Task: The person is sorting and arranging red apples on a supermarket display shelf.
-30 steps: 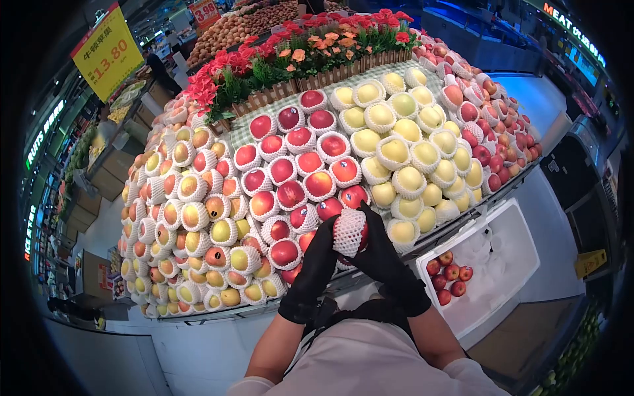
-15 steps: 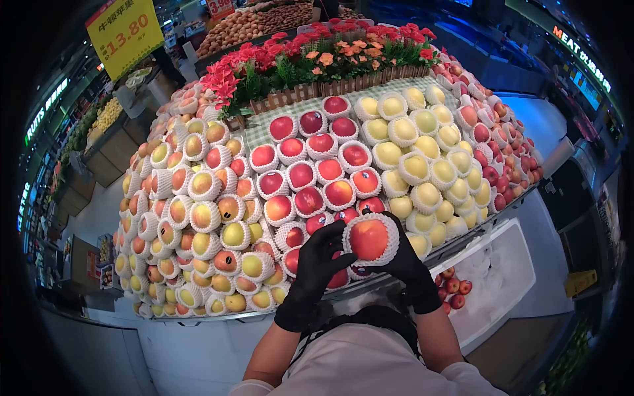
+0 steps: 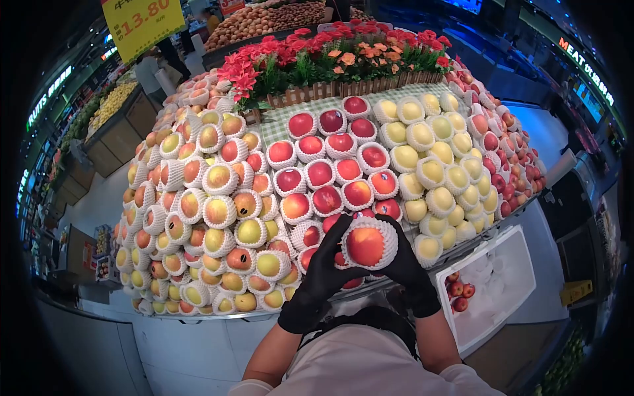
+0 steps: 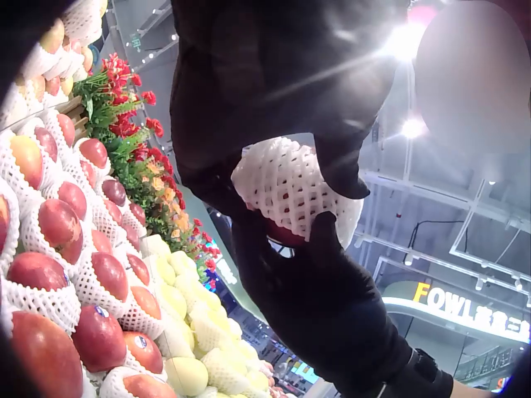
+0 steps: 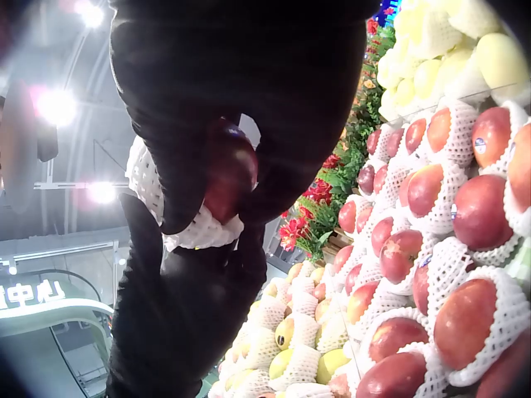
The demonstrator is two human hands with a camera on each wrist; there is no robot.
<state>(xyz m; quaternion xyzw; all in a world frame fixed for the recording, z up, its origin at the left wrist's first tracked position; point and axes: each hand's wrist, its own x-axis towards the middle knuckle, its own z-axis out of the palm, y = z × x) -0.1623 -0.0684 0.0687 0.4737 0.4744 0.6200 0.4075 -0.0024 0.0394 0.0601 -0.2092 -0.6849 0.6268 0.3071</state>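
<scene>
A red-orange apple (image 3: 365, 245) in a white foam net sleeve (image 3: 388, 245) is held up in front of the body, its bare face toward the head camera. My black-gloved left hand (image 3: 321, 272) grips it from the left, thumb along the lower edge. My gloved right hand (image 3: 407, 267) holds the other side, fingers behind the fruit. In the left wrist view the mesh of the foam net (image 4: 286, 186) shows between both hands; in the right wrist view dark red skin (image 5: 231, 170) shows between the fingers. Just beyond the hands lie rows of netted red apples (image 3: 327, 200).
Yellow netted fruit (image 3: 432, 171) is stacked at the right of the display, red-yellow netted fruit (image 3: 218, 177) at the left. Flowers behind a small wooden fence (image 3: 300, 96) line the back. Below right stands a white foam box (image 3: 522, 280) with several loose apples (image 3: 460, 303).
The apple has been turned from its net-covered side to its bare red face. The left hand loosened, then closed round it again. The display has shifted rightward in view.
</scene>
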